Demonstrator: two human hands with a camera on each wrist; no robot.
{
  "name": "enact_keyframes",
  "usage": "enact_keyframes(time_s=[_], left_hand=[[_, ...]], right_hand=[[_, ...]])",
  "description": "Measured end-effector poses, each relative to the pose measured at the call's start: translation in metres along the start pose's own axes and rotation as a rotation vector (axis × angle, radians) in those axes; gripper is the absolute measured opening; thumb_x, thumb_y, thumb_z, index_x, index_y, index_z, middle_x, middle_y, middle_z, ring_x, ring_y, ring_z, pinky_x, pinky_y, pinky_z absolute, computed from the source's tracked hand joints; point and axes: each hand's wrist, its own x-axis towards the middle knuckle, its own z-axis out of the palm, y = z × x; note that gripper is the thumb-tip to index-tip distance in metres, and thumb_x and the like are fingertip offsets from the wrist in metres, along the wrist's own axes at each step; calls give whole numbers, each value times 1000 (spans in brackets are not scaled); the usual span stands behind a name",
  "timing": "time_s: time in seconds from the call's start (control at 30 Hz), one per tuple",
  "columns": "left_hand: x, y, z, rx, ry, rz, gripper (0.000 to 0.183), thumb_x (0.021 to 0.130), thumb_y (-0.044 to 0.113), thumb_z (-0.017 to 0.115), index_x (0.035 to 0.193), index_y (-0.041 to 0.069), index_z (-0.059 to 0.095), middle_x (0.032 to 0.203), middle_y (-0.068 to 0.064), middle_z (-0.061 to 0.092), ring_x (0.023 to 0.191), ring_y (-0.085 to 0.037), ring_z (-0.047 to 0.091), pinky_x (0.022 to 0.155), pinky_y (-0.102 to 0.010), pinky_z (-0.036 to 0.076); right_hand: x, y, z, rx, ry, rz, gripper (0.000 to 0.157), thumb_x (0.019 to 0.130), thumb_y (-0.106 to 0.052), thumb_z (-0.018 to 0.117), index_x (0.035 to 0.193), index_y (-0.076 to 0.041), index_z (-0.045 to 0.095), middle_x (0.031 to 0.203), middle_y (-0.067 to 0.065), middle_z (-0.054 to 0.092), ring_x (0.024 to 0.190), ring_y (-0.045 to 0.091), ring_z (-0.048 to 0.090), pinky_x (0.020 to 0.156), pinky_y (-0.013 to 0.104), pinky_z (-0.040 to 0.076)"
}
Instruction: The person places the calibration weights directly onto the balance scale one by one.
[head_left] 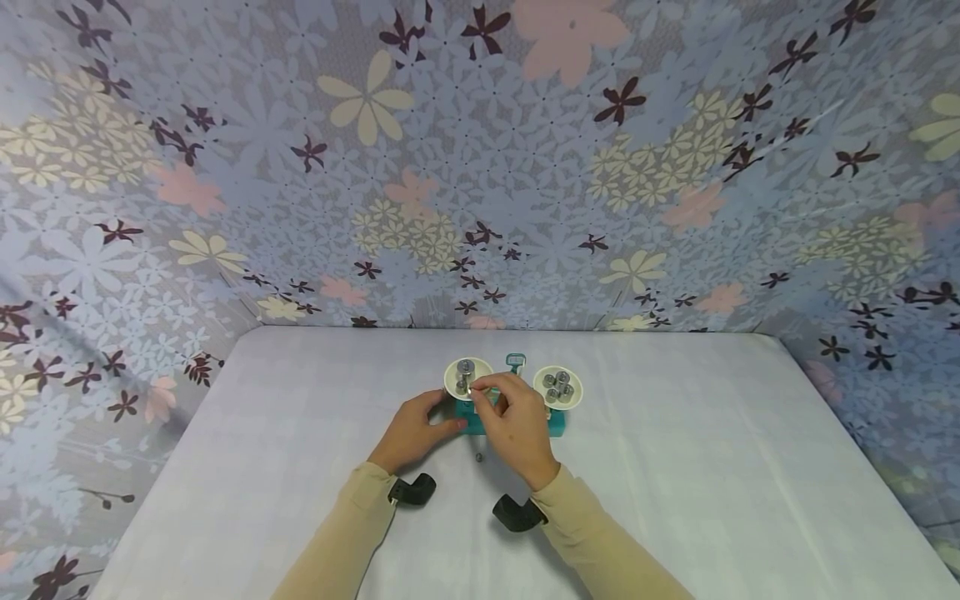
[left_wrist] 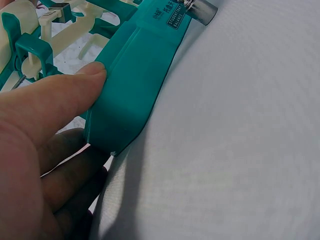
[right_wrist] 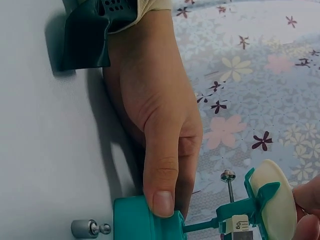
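Note:
A teal balance scale with two cream pans stands on the white table. My left hand (head_left: 411, 432) grips the left end of its base (left_wrist: 135, 85), thumb on top and fingers behind the end. Over the left pan (head_left: 448, 379), thumb and index finger of my right hand (head_left: 516, 423) pinch a small metal weight. Another metal weight (head_left: 466, 367) sits farther back on that pan. On the right pan (head_left: 558, 368) lie several metal weights (head_left: 563, 378). In the right wrist view, the right fingertips (right_wrist: 306, 195) show beside the pan (right_wrist: 270, 200).
One small knobbed weight (right_wrist: 84, 229) lies on the table in front of the base. A teal upright piece (head_left: 515, 360) stands at the scale's back. Flowered cloth (head_left: 525, 167) rises behind the table (head_left: 675, 467) and at its sides.

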Motion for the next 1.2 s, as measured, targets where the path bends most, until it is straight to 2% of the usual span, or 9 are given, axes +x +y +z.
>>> enact_keyframes(time_s=[0.6, 1.2], left_hand=[[-1, 0, 1, -11, -10, -6, 65, 90, 38, 76, 140, 1, 57, 141, -15, 58, 135, -33, 50, 115, -50, 38], [-1, 2, -1, -1, -10, -4, 64, 90, 37, 76, 140, 1, 57, 141, -15, 58, 135, -32, 50, 115, -49, 38]], right_hand=[[4, -3, -3, -110, -53, 12, 6, 90, -11, 74, 95, -11, 77, 90, 2, 70, 54, 3, 47, 48, 22, 43], [7, -7, -6, -130, -97, 19, 7, 92, -14, 74, 97, -11, 77, 91, 2, 70, 55, 4, 49, 50, 23, 45]])
